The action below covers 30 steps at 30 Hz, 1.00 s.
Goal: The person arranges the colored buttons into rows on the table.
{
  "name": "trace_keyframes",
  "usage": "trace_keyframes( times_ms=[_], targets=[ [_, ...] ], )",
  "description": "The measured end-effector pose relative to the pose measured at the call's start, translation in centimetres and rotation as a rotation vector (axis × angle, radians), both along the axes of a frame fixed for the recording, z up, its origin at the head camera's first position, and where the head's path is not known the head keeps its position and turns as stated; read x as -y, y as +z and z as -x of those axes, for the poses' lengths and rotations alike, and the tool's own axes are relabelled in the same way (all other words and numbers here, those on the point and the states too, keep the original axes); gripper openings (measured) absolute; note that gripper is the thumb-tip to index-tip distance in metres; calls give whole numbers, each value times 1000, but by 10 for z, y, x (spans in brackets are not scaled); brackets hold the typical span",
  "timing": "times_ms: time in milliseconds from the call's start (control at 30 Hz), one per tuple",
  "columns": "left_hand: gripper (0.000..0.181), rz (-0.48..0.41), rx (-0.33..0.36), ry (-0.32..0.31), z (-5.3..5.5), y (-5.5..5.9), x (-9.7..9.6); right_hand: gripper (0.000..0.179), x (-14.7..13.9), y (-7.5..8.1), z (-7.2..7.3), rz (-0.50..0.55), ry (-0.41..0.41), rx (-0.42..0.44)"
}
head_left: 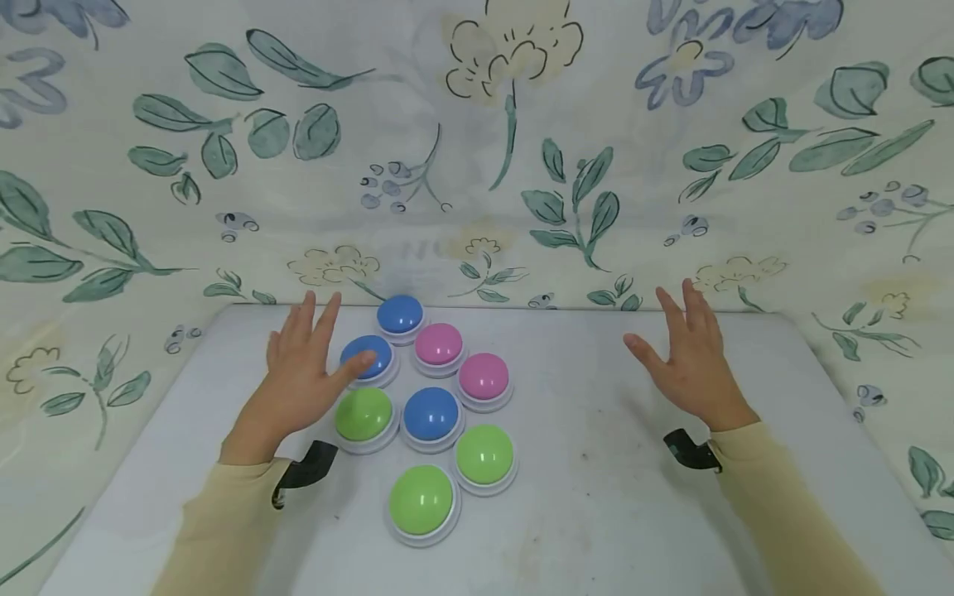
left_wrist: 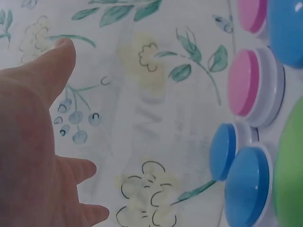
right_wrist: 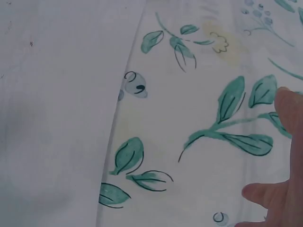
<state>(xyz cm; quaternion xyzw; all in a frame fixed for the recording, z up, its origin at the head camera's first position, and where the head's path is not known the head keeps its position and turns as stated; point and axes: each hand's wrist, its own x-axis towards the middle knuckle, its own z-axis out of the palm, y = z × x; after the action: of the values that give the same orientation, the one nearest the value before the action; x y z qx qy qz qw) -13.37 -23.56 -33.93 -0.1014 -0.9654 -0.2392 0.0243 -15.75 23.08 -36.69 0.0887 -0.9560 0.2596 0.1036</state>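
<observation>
My left hand (head_left: 298,381) is spread with nothing in it, over the left part of the white table. Its thumb overlaps a blue dome button (head_left: 367,358) in the head view. My right hand (head_left: 693,364) is held up with fingers apart over the table's right side, also holding nothing. Several push buttons with white round bases stand in a cluster beside the left hand. Among them are another blue button (head_left: 400,314) at the back, a pink button (head_left: 438,344), a second pink button (head_left: 484,377), a central blue button (head_left: 431,415) and a green button (head_left: 363,415).
Nearer the front are two more green buttons, one green button (head_left: 484,455) to the right and one green button (head_left: 421,500) closest to me. A floral cloth (head_left: 462,257) rises behind the white table (head_left: 596,530) and along its sides. Black straps (head_left: 309,465) sit at both wrists.
</observation>
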Motion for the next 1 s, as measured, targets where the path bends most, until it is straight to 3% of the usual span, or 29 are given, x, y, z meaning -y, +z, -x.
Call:
trace_keyframes(
  times_ms=[600,1000],
  targets=[
    [96,-100,20,8,2,-11,-37,84,35,-11,-1,104,37,13],
    [90,-217,9,-39,5,-18,-56,74,61,-21,1,184,98,13]
  ],
)
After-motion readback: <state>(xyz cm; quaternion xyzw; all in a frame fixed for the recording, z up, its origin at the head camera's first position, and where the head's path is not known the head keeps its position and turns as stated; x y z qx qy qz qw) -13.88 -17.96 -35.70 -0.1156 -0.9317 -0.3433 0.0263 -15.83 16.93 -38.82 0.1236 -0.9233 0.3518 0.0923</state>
